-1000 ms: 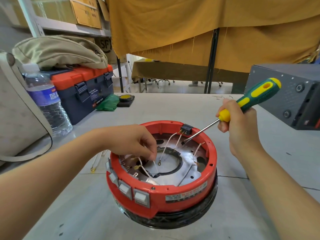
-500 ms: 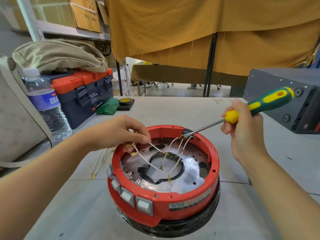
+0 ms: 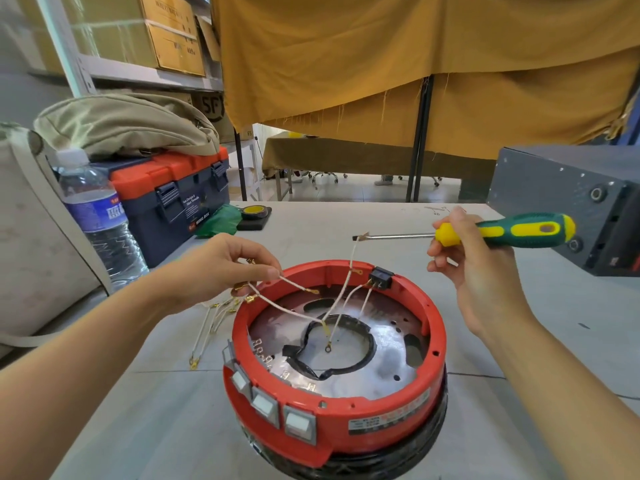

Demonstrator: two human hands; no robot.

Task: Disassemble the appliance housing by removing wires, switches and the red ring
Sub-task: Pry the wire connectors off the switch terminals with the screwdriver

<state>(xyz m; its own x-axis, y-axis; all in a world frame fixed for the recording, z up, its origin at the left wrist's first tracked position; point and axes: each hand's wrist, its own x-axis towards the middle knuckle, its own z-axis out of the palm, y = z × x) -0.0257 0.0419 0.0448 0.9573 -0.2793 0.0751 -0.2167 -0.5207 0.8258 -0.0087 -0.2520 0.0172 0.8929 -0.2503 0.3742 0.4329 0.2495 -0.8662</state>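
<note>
The round appliance housing, with its red ring (image 3: 433, 362) on a black base, stands in front of me on the table. Three white switches (image 3: 265, 405) sit in its front left wall, and a black connector (image 3: 380, 277) sits on the far rim. My left hand (image 3: 225, 265) pinches white wires (image 3: 287, 308) with brass terminals and holds them up over the left rim. My right hand (image 3: 467, 261) grips a green and yellow screwdriver (image 3: 512, 233). The screwdriver's tip (image 3: 360, 237) is lifted above the housing with one wire hanging from it.
Several loose wires (image 3: 207, 327) lie on the table left of the housing. A water bottle (image 3: 97, 216), a red and blue toolbox (image 3: 176, 195) and a bag stand at the left. A grey metal box (image 3: 568, 199) is at the right. A tape roll (image 3: 254, 213) lies beyond.
The screwdriver tip has risen from the black connector on the far rim, lifting a wire. My left hand has pulled its wires up out of the housing and leftwards.
</note>
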